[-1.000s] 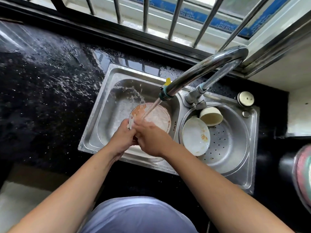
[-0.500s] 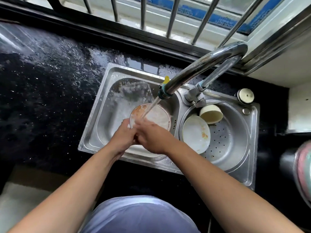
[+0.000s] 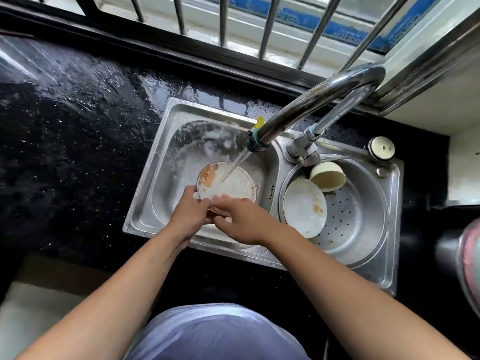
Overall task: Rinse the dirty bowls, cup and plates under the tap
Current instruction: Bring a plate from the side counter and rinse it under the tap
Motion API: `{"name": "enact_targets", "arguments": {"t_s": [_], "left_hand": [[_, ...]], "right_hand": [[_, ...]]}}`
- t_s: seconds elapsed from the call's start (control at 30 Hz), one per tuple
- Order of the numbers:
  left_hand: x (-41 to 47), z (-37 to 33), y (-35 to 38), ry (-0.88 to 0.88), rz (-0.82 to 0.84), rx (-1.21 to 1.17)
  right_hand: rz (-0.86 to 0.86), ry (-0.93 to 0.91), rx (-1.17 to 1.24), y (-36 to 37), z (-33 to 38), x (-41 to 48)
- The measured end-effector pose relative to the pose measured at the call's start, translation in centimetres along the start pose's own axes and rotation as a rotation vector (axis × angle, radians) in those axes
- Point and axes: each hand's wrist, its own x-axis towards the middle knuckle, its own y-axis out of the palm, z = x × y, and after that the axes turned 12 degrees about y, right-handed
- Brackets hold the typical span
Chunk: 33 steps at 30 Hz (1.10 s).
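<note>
head | left hand grips plate at near-left rim; right hand lies over near rim, clasping or rubbing: cannot tell | plate sits under tap stream, over left basin | advice: turn it so the stream sweeps the whole face, keep it low against splash | count: 2 plates, 1 cup; second plate and cup in right basin

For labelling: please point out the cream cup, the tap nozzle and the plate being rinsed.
cream cup (image 3: 329,178): head view, its side.
tap nozzle (image 3: 255,144): head view, teal ring.
plate (image 3: 240,188): head view, wet centre.
</note>
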Motion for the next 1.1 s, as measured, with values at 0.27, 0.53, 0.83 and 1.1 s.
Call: {"name": "enact_targets", "arguments": {"t_s": [0.27, 0.53, 0.83, 1.1], "left_hand": [[0.6, -0.1, -0.3, 0.014, -0.042, -0.010], [-0.2, -0.1, -0.4, 0.058, -0.113, 0.174], [-0.4, 0.6, 0.5, -0.146, -0.110, -0.253], [-2.3, 0.5, 4.4, -0.414, 0.140, -0.198]], "right_hand": [[-0.490, 0.618, 0.327, -6.2, -9.4, -2.3], [-0.636, 0.710, 1.171, -15.0, -13.8, -0.1], [-0.614, 0.681, 1.075, -12.1, -12.9, -1.8], [-0.292, 0.278, 0.733, -3.8, -8.4, -7.5]]}}
